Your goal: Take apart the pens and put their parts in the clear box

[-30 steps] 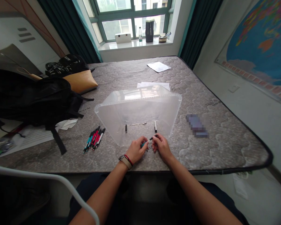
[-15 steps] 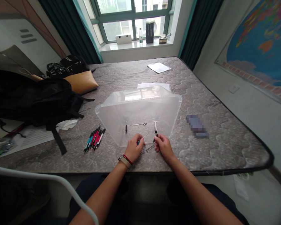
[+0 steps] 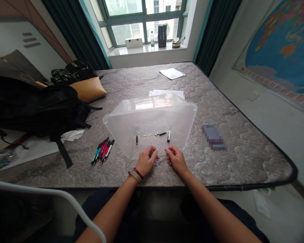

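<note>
My left hand (image 3: pixel 147 160) is closed around a partly dismantled pen. A thin pale refill (image 3: pixel 160 147) sticks out of it toward the upper right, and a bit of teal shows between the fingers. My right hand (image 3: pixel 176 159) is beside the refill's tip, thumb and fingers pinched together; whatever they may hold is hidden. Both hands are at the mouth of a clear plastic bin (image 3: pixel 152 118) lying on its side. Inside the bin are a black pen part (image 3: pixel 162 133), a small black piece (image 3: pixel 136 139), a white-and-black piece (image 3: pixel 169 136) and a thin refill (image 3: pixel 149 135).
Several teal, red and white pens (image 3: pixel 102 151) lie left of the bin on the grey quilted mattress (image 3: pixel 233 141). A blurred phone-like object (image 3: pixel 213 136) is to the right. A black backpack (image 3: pixel 40 104) and papers (image 3: pixel 35 153) are at the left; more paper (image 3: pixel 172 73) lies beyond.
A black pen part has left my right hand and now lies in the bin beside the refill. My right fingers are drawn together near the refill tip; my left hand has barely moved.
</note>
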Demonstrator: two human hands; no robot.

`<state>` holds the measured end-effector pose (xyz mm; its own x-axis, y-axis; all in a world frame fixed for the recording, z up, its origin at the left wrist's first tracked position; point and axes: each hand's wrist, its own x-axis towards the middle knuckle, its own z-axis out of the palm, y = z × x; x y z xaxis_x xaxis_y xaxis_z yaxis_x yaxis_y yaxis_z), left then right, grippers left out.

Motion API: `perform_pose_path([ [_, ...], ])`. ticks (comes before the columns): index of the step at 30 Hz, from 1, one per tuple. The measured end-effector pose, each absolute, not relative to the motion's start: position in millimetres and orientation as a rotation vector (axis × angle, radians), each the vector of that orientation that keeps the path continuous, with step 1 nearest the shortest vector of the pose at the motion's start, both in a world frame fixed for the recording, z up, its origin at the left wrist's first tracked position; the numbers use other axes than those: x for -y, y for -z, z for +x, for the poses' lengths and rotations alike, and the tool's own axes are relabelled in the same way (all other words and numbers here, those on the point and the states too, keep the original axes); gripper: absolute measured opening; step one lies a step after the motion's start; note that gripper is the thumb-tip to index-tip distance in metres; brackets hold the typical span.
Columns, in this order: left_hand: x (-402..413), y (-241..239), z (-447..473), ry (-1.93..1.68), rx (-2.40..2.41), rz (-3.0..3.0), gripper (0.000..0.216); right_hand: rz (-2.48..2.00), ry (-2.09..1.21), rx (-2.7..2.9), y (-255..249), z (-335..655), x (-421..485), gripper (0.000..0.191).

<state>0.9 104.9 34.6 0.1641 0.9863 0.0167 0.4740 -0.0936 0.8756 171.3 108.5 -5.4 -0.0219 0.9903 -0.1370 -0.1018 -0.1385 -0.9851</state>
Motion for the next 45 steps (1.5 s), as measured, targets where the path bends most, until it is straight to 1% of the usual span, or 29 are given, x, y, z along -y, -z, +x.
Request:
perform_pose_path([
  [5, -101, -37, 5, -0.773, -1.332, 1.755, 0.022, -1.176, -1.456, 1.119, 0, 166, -105, 0.033],
  [9, -100, -35, 5, -0.756, -1.326, 1.767, 0.02, -1.184, -1.4, 0.992, -5, 171, -109, 0.035],
  [13, -104, -30, 2, -0.814, -1.452, 1.723, 0.018, -1.192, -1.328, 0.912, -4, 178, -110, 0.033],
  [19, -109, -24, -3, -0.956, -1.564, 1.591, 0.018, -1.224, -1.515, 1.294, 5, 173, -104, 0.037],
  [22, -109, -24, -2, -0.944, -1.542, 1.579, 0.017, -1.208, -1.473, 1.132, 5, 172, -107, 0.034],
  [25, -109, -24, -2, -0.935, -1.543, 1.591, 0.016, -1.233, -1.331, 0.918, 4, 175, -113, 0.04],
  [27, -109, -25, -1, -0.928, -1.541, 1.601, 0.016, -1.255, -1.3, 0.925, 5, 177, -114, 0.038],
  [34, -103, -28, 3, -0.785, -1.349, 1.703, 0.021, -1.159, -1.527, 1.145, 6, 166, -104, 0.036],
  [38, -100, -27, 5, -0.723, -1.308, 1.751, 0.021, -1.141, -1.503, 1.129, 1, 166, -104, 0.033],
  [45, -101, -24, 4, -0.695, -1.322, 1.764, 0.018, -1.083, -1.435, 0.824, -7, 174, -108, 0.034],
])
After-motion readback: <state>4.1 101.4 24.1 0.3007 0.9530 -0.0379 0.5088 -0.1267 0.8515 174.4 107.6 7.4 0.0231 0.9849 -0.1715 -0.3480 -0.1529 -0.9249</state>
